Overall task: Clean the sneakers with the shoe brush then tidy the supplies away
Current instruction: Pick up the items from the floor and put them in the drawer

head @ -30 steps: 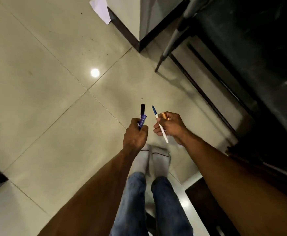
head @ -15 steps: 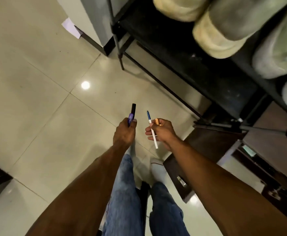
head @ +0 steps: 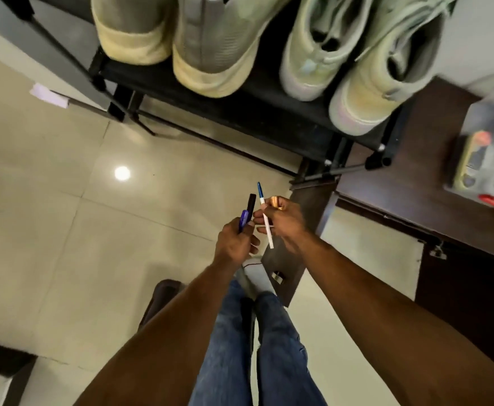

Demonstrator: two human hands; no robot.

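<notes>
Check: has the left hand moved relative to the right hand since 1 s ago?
Yes. The left hand, holding the purple marker, has closed in on the right hand; the markers' gap is narrower.

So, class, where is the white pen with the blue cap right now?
In the head view, the white pen is pinched in the right hand, centre frame, beside the left hand holding a purple marker.

Warm, fairly dim indoor light comes from overhead, mirrored as one small round white glare spot (head: 122,173) on the glossy beige floor tiles (head: 49,230), while the space under the black metal shoe rack (head: 239,112) sinks into deep shadow. Motion blur smears the pale green high-top sneakers (head: 357,54) and the clear plastic box (head: 486,153) at right, and wide-angle distortion bends and stretches lines toward the edges
</notes>
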